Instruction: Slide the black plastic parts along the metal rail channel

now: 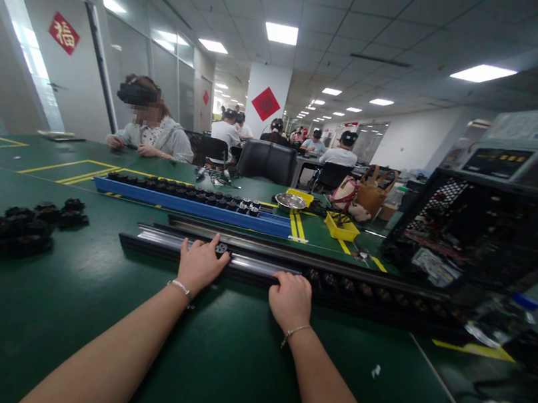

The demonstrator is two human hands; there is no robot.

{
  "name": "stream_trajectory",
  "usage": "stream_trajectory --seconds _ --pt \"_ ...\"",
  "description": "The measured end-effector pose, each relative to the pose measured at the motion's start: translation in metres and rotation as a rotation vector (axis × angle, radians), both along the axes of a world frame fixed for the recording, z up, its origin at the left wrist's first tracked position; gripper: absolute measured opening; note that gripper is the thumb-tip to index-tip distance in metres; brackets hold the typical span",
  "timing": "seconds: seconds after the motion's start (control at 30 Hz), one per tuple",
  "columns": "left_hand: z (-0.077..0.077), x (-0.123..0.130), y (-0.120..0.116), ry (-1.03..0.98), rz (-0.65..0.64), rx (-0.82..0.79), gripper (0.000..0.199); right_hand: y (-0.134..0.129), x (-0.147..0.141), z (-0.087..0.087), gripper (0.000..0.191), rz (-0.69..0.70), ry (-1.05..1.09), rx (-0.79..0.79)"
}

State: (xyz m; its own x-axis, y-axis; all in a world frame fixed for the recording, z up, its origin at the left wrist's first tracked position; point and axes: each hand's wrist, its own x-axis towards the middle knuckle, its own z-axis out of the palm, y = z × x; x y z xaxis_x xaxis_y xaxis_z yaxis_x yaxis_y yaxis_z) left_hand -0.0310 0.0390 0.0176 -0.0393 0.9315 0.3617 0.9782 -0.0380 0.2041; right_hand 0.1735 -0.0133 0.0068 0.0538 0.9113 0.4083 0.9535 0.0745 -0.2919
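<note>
A long black rail (258, 271) with a shiny metal channel lies across the green table. My left hand (201, 263) rests on its left part, fingers apart, with a small black part (221, 249) between thumb and index finger in the channel. My right hand (291, 296) is on the rail's near edge further right, fingers curled; anything under them is hidden. Just right of it, a row of black round parts (362, 288) sits in the rail.
Behind the rail is a blue tray (197, 208) of black parts. Black parts (7, 226) are heaped at left. Yellow bins (340, 228), a metal bowl (290, 201), an open computer case (485, 240) and a bottle (498, 323) stand right. A person (157, 134) sits across.
</note>
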Motion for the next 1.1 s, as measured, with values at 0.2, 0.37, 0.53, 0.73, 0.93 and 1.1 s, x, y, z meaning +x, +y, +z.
stream_trajectory --seconds 0.2,0.37,0.53,0.73,0.93,1.1 --pt "-0.0016 -0.0014 0.0015 -0.019 -0.002 0.0 0.06 0.0 -0.0002 -0.0003 0.027 -0.006 -0.013 -0.003" --pt "-0.0006 -0.0016 0.0014 -0.002 0.018 0.002 0.06 -0.0003 -0.0007 0.0007 0.028 -0.009 -0.022 -0.028" --pt "-0.0019 -0.0033 0.0025 -0.009 0.016 0.011 0.061 0.0001 -0.0009 0.0014 0.028 -0.012 -0.017 -0.034" --pt "-0.0037 -0.006 0.0042 -0.023 0.023 0.011 0.061 0.0001 -0.0011 0.0016 0.028 -0.012 -0.014 -0.032" --pt "-0.003 -0.0072 0.0046 -0.038 0.021 0.015 0.061 -0.0003 -0.0013 0.0024 0.028 -0.013 -0.008 -0.044" --pt "-0.002 -0.0071 0.0036 -0.03 0.039 0.016 0.06 -0.0005 -0.0015 0.0018 0.028 -0.014 -0.005 -0.035"
